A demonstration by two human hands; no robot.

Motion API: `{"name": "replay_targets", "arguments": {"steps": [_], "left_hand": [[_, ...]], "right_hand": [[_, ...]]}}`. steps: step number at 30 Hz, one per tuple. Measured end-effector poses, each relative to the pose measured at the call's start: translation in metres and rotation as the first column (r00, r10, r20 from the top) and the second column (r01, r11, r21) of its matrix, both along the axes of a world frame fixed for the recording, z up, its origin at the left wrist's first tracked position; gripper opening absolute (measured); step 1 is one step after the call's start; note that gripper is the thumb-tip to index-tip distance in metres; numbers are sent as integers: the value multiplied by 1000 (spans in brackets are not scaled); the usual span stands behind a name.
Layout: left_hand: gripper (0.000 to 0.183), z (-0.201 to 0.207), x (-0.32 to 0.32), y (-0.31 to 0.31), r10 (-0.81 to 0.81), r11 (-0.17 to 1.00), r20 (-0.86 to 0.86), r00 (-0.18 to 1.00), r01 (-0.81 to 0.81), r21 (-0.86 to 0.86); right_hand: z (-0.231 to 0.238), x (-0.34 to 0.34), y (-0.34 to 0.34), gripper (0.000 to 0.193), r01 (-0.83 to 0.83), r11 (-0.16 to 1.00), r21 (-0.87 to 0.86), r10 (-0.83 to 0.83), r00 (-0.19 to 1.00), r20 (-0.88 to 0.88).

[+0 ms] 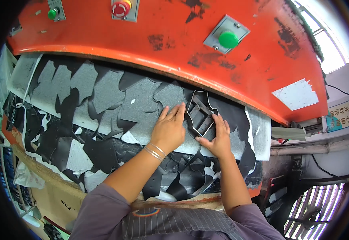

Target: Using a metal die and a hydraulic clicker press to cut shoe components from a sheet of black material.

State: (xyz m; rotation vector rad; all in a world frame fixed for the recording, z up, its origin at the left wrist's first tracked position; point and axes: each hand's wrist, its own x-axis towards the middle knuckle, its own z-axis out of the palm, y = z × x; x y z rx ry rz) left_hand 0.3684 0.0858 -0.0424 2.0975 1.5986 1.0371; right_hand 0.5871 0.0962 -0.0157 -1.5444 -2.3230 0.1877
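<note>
A metal cutting die (189,116), a shaped frame with crossbars inside, lies on a black sheet (232,116) under the front of the red machine. My right hand (219,140) grips the die at its near right side, thumb at the near corner and fingers along the right edge. My left hand (169,130) rests flat with fingers stretched out, just left of the die, on the grey and black material. Left of that hand, shaped gaps in the black sheet show a grey surface (140,100).
An orange-red machine beam (162,44) spans the far side, bearing a green button (228,39), a red knob (121,9) and a smaller green button (52,14). Black and white scraps (98,154) pile along the near side. A fan (312,216) stands at lower right.
</note>
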Motion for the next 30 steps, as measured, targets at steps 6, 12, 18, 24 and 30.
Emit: {"name": "replay_targets", "arguments": {"steps": [6, 12, 18, 24, 30], "left_hand": [[46, 79, -84, -2, 150, 989, 451, 880, -130, -75], [32, 166, -300, 39, 510, 491, 650, 564, -811, 318], [33, 217, -356, 30, 553, 763, 139, 821, -567, 311], [18, 169, -180, -107, 109, 994, -32, 994, -109, 15], [14, 148, -10, -208, -140, 972, 3, 990, 138, -192]], "right_hand": [[65, -30, -23, 111, 89, 994, -71, -105, 951, -290], [191, -121, 23, 72, 80, 990, 114, 23, 716, -698], [220, -128, 56, 27, 112, 974, 200, 67, 694, -717], [177, -72, -75, 39, -249, 946, -208, 167, 923, -348], [126, -17, -196, 52, -384, 907, -172, 395, 918, 31]]}}
